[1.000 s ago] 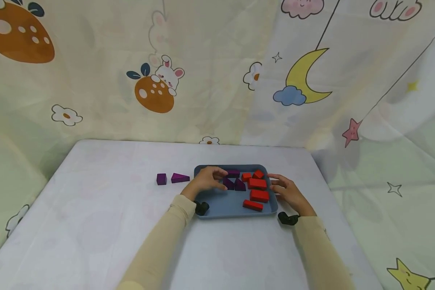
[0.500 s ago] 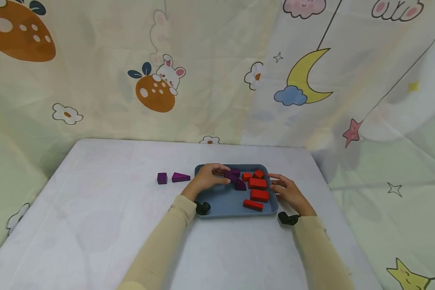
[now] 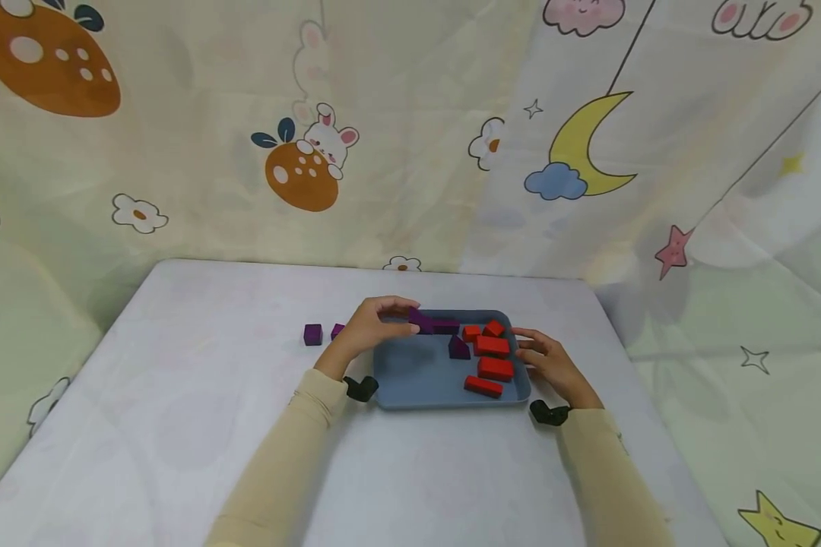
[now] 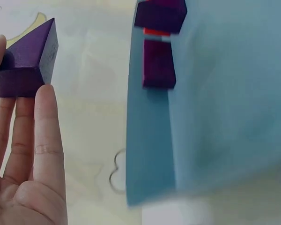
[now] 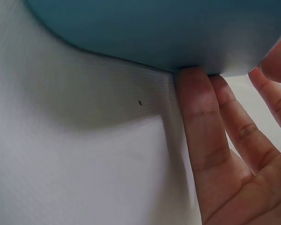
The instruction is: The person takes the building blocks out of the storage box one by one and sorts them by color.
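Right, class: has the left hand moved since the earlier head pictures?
Yes: judged against the tray in the head view, the left hand has moved to the person's left and slightly toward the table's far edge.

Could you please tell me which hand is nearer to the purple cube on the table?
Left. The left hand, pinching a purple wedge, is to the right of the purple cube, apart from it; the right hand is farther right, at the right edge of the tray.
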Tool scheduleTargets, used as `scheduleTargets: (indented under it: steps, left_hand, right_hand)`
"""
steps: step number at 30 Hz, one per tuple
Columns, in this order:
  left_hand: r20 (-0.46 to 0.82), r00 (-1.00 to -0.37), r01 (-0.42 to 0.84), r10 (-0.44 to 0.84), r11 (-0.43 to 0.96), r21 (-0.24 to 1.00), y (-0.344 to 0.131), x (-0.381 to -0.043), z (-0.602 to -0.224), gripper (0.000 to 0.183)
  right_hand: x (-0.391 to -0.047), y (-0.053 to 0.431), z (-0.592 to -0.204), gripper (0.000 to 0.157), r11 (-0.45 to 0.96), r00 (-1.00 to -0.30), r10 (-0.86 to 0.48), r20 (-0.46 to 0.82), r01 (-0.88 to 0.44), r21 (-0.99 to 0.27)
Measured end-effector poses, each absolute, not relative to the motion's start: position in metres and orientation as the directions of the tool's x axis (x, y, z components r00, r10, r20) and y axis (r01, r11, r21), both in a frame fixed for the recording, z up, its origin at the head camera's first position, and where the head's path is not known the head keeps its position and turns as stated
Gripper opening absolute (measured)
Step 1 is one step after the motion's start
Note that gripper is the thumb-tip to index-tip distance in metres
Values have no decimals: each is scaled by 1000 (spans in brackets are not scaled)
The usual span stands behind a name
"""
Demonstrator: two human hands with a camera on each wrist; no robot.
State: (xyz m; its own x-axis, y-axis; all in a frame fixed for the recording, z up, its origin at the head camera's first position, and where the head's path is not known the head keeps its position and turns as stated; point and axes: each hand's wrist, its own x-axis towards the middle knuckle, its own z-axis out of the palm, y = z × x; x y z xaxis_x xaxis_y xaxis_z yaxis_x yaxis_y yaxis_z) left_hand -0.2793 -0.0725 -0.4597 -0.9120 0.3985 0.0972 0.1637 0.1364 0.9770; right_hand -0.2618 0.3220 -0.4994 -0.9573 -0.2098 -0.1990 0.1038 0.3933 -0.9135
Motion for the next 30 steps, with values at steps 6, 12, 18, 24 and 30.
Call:
scheduleTargets:
  steps: [6,12,18,24,30]
  left_hand:
    - [87,-926,160,368,173,972,-106,-275,-454,42]
    - [78,-944,155,320,221,963,-143,-269,-459,46]
    - [55,-968,131,244,306,943,-183,-266,-462,49]
    - [56,-981,120,188,348,930,-224,-259,-467,54]
    - [55,-987,109,151,381,918,-256,-251,-477,53]
  right_hand:
    - [-261,322,-498,55,397,-958,-212,-196,99,-912]
    - [-260,321,-498,55,398,-958,-210,-197,100,-912]
    - [-261,320,-498,55,394,-957,-207,-201,106,-913]
    - [-261,319,-499,55,387,-957,-206,-203,111,-915]
    - [-259,319,-497,55,405,-959,-196,-204,110,-908]
